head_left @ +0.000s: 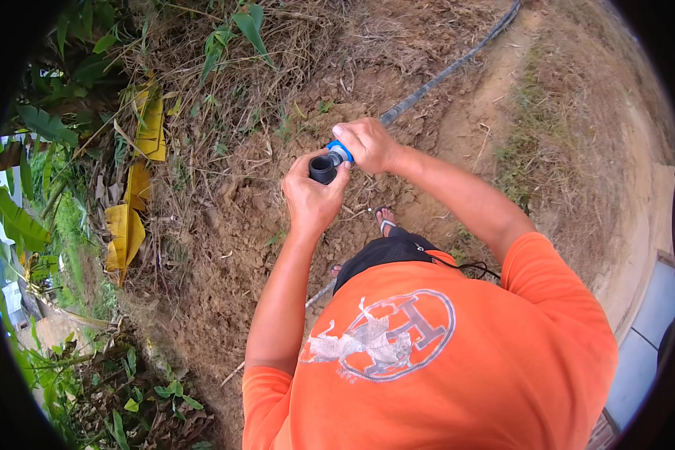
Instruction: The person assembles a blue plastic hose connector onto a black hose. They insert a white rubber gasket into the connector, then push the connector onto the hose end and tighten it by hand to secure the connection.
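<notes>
Yellowed banana leaves (126, 237) hung on my left. Next, my left hand (311, 199) gripped the black pipe fitting (322, 170), thumb along its near side, fingers curled around it, open mouth turned up toward me; that forearm ran nearly straight forward. Just right of the mouth sat the fitting's blue collar (334, 145), pinched in my right hand (371, 145), its fingers wrapped over the top and its forearm slanting in from the right. I judged I was turning collar against fitting; the next move called for a steady left grip and a wrist twist. Beyond lay the dark hose (446, 73); whether it joined the fitting, I couldn't tell
</notes>
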### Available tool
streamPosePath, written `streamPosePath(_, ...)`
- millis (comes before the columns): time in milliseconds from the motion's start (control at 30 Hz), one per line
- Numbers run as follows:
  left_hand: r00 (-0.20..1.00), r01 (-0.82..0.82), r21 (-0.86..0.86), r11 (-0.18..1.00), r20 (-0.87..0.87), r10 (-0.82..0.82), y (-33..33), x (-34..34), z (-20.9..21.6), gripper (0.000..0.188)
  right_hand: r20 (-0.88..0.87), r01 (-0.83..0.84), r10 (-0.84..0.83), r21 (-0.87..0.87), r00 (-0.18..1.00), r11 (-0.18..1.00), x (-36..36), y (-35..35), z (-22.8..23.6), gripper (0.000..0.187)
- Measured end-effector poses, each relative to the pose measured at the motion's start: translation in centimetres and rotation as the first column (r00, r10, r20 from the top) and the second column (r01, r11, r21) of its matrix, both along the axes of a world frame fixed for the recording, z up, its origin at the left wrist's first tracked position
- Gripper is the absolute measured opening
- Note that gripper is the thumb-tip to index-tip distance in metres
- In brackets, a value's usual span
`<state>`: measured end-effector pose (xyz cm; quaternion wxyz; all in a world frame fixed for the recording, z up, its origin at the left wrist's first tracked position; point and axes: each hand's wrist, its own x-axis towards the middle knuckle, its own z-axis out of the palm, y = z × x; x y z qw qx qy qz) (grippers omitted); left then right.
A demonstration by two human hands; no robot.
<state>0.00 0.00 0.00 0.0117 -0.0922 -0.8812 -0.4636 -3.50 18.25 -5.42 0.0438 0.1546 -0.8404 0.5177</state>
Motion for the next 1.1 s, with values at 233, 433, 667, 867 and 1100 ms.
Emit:
streamPosePath(233,0.993,0.027,-0.018,0.999,-0.112,-0.028,0.5,-0.2,-0.3,0.035,0.036,-0.263,0.266,-0.081,0.963,0.961,-1.2,2.3,0.7,0.053)
streamPosePath(433,0.997,0.064,0.003,0.998,-0.049,-0.064,1.1,-0.3,0.6,0.030,0.004,-0.303,0.304,-0.064,0.953,0.951,-0.5,2.0,0.0,0.044)
streamPosePath(667,0.977,0.182,-0.103,0.978,-0.089,-0.192,-0.1,-0.6,1.1,0.028,0.061,-0.354,0.358,-0.067,0.932,0.933,-0.2,1.7,-0.4,0.041)
streamPosePath(867,0.964,0.175,-0.206,0.963,-0.164,-0.210,-0.5,-0.9,0.2,0.028,-0.018,-0.388,0.387,-0.049,0.922,0.920,-0.2,1.4,-1.1,0.038)
streamPosePath(1100,0.994,0.084,-0.287,0.954,-0.037,-0.098,0.0,-1.1,1.2,0.033,0.124,-0.492,0.495,-0.055,0.860,0.869,-1.6,2.3,-0.5,0.047)
